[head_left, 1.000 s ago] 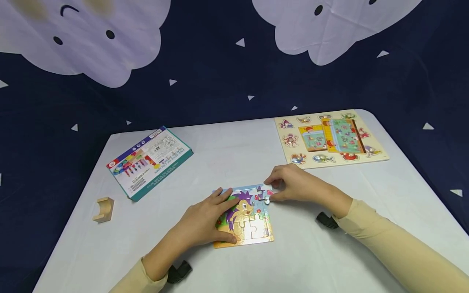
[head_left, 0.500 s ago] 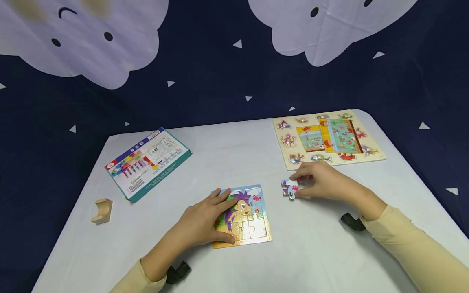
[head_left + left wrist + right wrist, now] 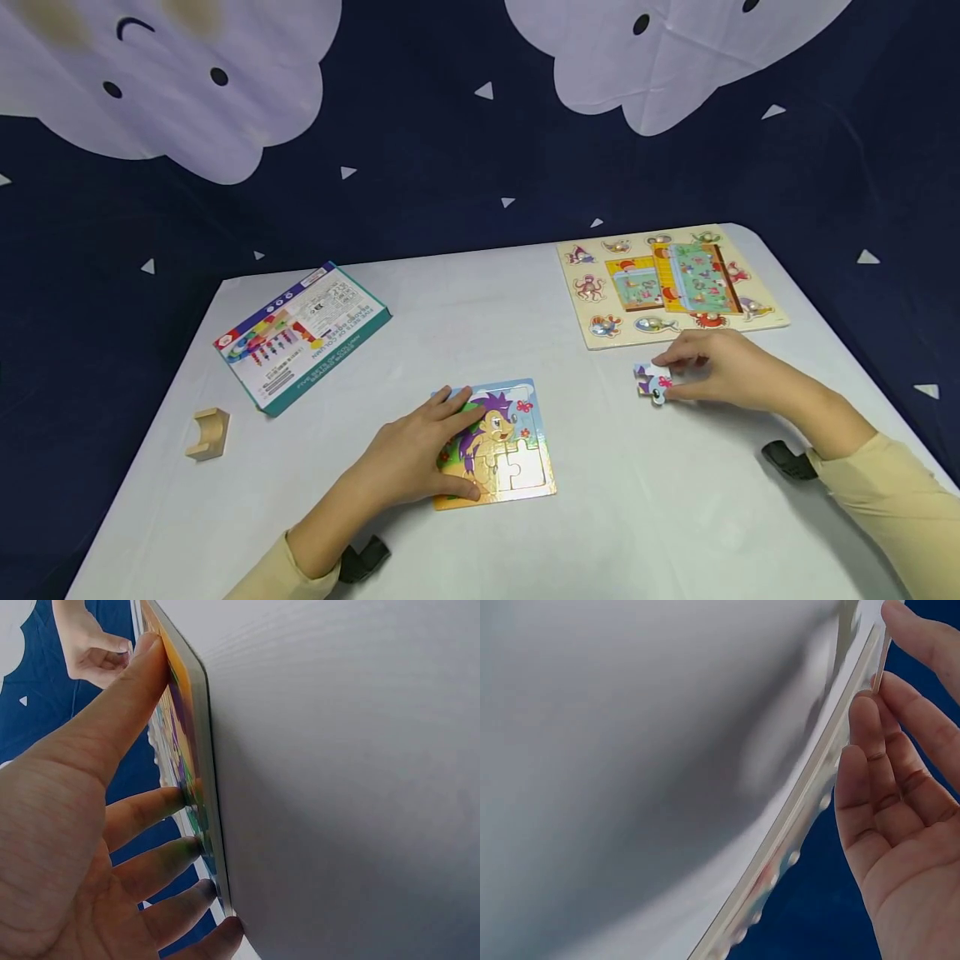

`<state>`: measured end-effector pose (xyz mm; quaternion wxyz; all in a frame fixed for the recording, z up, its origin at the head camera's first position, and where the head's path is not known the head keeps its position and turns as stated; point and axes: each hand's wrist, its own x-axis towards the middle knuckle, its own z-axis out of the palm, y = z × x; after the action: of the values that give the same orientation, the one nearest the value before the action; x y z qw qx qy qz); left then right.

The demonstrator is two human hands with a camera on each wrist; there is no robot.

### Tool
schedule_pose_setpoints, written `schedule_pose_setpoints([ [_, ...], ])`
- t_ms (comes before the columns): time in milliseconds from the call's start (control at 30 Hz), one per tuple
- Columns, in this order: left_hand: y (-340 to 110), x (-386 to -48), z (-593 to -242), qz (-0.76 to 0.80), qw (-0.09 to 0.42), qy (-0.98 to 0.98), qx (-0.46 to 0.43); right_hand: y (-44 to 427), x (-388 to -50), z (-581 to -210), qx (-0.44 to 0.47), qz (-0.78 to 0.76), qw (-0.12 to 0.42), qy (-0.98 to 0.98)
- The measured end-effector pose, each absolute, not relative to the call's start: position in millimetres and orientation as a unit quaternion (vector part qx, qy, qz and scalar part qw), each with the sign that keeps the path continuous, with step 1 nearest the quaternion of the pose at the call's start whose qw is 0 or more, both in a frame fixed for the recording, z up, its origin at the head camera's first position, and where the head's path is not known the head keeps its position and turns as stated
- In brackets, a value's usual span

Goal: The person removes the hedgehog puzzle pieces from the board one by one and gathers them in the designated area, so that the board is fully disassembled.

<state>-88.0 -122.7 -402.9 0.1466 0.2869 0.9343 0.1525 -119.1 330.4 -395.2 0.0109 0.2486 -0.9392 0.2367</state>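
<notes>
A square jigsaw puzzle (image 3: 495,421) with a purple-haired hedgehog picture lies on the white table. My left hand (image 3: 408,454) rests on its left side, fingers spread. The left wrist view shows the thumb and fingertips touching the puzzle board (image 3: 196,712). Off to the right, my right hand (image 3: 723,371) pinches a blue, white and purple puzzle piece (image 3: 654,385) between thumb and fingers. In the right wrist view the piece (image 3: 882,664) appears edge-on in the fingers. Bare pale backing shows at the puzzle's lower right; part of its left is hidden by the hand.
Behind the right hand lies a wooden sea-animal peg board (image 3: 607,296) with two picture boards (image 3: 701,279) on it. A teal-edged box (image 3: 303,337) lies at the back left. Near the left table edge stands a small curved wooden block (image 3: 210,433).
My right hand has moved right, away from the hedgehog puzzle, carrying the puzzle piece from its upper right corner. The left hand stays on the board.
</notes>
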Motion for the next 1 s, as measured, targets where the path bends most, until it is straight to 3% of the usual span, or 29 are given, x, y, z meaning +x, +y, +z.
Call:
schedule_pose_setpoints([
  [400, -123.4, -88.3, -403.4, 0.149, 0.142, 0.935, 0.290, 372.6, -116.2, -400.1, 0.236, 0.208, 0.029, -0.949],
  [1000, -123.1, -87.7, -402.8, 0.149, 0.145, 0.935, 0.288, 394.9, -125.6, -412.1, 0.194, 0.253, -0.005, -0.948],
])
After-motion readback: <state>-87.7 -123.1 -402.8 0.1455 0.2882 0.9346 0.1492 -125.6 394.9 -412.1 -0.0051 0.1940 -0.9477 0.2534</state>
